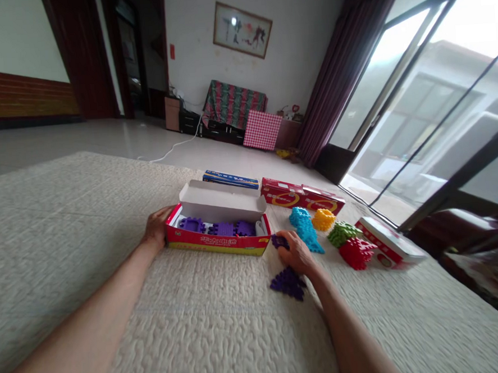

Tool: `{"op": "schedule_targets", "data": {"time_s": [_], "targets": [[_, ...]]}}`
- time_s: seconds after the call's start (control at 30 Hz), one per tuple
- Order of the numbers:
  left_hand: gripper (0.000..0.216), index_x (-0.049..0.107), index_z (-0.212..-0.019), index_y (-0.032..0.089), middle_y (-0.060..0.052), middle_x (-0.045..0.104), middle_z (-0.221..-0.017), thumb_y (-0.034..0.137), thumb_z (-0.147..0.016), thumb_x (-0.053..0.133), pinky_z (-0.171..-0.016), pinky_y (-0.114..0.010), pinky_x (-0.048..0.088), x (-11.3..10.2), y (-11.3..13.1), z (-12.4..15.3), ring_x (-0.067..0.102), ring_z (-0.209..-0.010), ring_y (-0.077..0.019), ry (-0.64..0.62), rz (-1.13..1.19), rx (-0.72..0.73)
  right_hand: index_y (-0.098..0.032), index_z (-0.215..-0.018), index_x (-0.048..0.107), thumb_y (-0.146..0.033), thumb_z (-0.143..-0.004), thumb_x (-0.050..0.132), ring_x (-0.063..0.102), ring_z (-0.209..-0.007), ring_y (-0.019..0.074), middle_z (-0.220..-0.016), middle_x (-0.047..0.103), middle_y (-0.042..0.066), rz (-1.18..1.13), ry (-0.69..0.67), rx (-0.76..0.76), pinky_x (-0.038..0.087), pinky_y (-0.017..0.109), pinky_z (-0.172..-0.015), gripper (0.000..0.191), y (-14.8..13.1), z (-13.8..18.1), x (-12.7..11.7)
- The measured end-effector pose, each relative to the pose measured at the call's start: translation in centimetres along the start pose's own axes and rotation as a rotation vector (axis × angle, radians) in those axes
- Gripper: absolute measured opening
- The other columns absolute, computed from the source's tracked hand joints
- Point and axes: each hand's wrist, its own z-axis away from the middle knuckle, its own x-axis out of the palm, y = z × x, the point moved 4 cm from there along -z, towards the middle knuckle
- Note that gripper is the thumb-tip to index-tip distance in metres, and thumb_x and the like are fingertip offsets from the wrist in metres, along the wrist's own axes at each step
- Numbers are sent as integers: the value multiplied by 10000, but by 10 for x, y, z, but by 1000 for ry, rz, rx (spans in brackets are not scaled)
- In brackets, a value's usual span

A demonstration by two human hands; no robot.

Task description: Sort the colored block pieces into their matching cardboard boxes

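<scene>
One dark-purple toothed plastic piece (280, 241), pinched by the right hand (296, 254), could drop if loosely held; the left hand (155, 227) grips the red-and-yellow cardboard box (193, 241) beside it.

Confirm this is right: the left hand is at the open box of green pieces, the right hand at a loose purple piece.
The colour is wrong: the head view shows purple pieces in the open box. The left hand is at the box, the right hand at a loose purple piece.
</scene>
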Motion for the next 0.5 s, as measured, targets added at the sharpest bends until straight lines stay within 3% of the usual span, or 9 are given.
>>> {"op": "schedule_targets", "data": {"time_s": [0.13, 0.3, 0.5], "targets": [[117, 700, -675, 167, -8, 696, -665, 263, -656, 636, -642, -260, 485, 0, 1, 1, 626, -745, -196, -7, -4, -19, -137, -1132, 606, -234, -719, 523, 586, -1041, 257, -1123, 592, 136, 19, 37, 38, 443, 397, -957, 432, -3, 4, -3], [170, 711, -699, 176, -2, 696, -660, 312, -620, 649, -637, -262, 487, -1, -2, 0, 633, -739, -197, -19, 21, -21, -199, -1053, 626, -308, -704, 577, 603, -970, 240, -1034, 603, 83, -2, 79, 55, 480, 394, -902, 370, -3, 8, -2], [304, 720, -704, 158, -67, 735, -739, 414, -545, 680, -603, -291, 490, -2, -7, -3, 649, -709, -216, 0, 56, -24, -176, -1114, 587, -424, -720, 605, 604, -1026, 278, -1122, 615, 139, -344, 209, 161, 539, 384, -756, 465, -7, 5, -24]]}}
